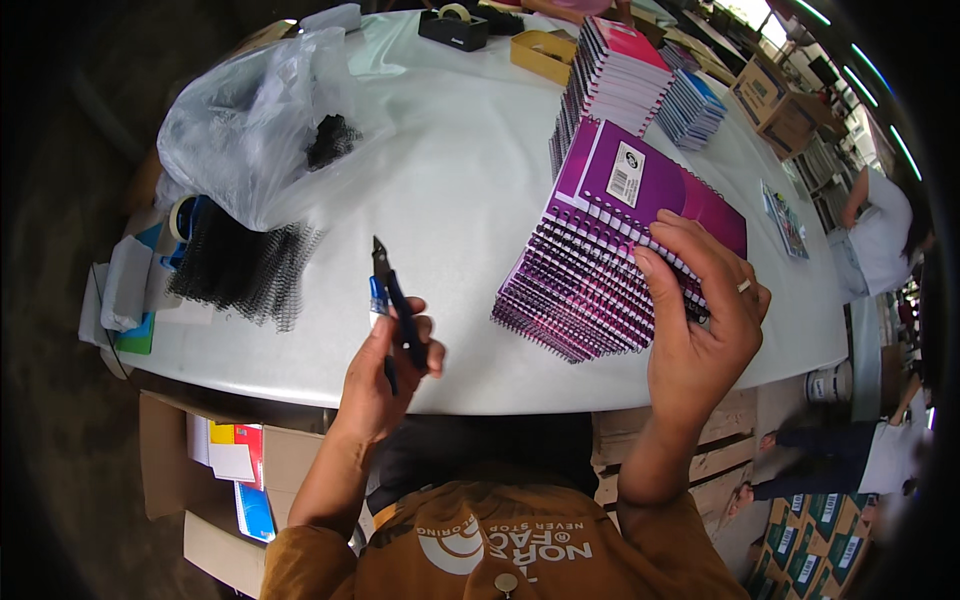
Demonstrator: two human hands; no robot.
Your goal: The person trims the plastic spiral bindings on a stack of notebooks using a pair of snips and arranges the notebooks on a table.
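My left hand (372,385) is wrapped round a pair of dark-handled cutting pliers (384,268), raised over the near edge of the table with the jaws pointing away from me. A tall stack of purple spiral notebooks (575,295) stands to the right, its black coil bindings showing along the side. At its top, my right hand (712,320) grips the near right edge of a purple spiral notebook (715,205) between thumb and fingers. That cover bears a white label. Part of the coil is hidden behind my fingers.
Black plastic coils (245,265) lie at the left beside a clear plastic bag (250,140). Behind the purple stack rise more notebooks (625,75). A tape dispenser (453,30) and a yellow tray (543,55) sit at the far side. An open carton (165,455) stands below left.
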